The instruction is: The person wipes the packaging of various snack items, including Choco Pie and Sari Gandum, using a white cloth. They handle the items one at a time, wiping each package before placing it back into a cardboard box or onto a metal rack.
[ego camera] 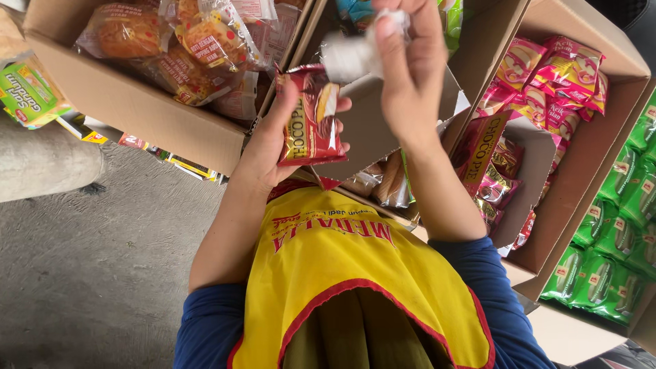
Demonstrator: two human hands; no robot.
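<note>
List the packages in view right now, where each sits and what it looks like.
Red snack packet: flat, red with gold edge, in the left hand.
Pale crumpled wrapper: in the right hand, top centre.
Clear bread bags: orange-red print, top-left carton.
Pink and yellow packets: right carton.
Green packets: rows, far right carton.
Green and yellow pack: left edge.

A rough grey concrete floor (pixel 89 266) lies below me on one side, lit by flat, even daylight. Open brown cardboard cartons surround me: one carton (pixel 130 102) holds clear-wrapped buns, another carton (pixel 601 68) holds pink and yellow snack packs, and a third carton (pixel 581 335) holds rows of green packets (pixel 615 232).
</note>
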